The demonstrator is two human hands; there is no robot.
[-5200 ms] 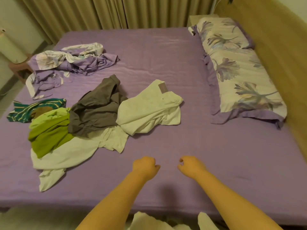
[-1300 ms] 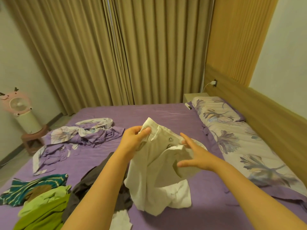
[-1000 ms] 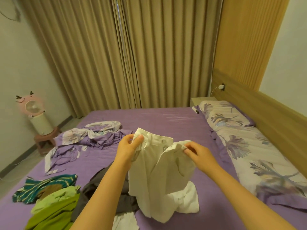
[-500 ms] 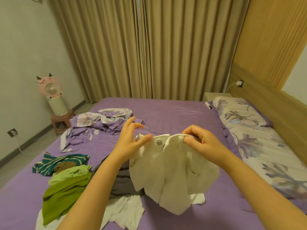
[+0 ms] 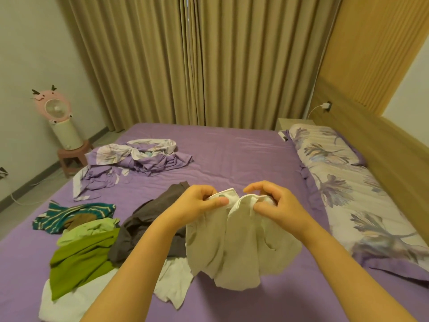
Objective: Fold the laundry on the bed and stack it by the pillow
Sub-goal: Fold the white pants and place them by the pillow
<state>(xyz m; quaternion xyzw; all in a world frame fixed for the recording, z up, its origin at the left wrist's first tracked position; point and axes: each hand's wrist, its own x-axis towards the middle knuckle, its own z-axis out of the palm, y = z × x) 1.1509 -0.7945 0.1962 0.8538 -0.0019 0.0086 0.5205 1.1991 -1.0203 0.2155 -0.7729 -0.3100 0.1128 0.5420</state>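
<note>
Over at nine o'clock, a striped teal garment (image 5: 74, 216) and a green top (image 5: 82, 256) lie crumpled on the purple bed (image 5: 232, 149), a grey piece (image 5: 148, 226) just beside them. Centre now: left hand (image 5: 197, 203), grip pinching the waistband of the white shorts (image 5: 234, 247), thumb on top. Right hand (image 5: 278, 205) pinches the same waistband, fingers curled. The shorts hang between both hands, hem brushing the sheet. Out at three o'clock, the floral pillow (image 5: 348, 191) lies along the headboard (image 5: 380, 145).
</note>
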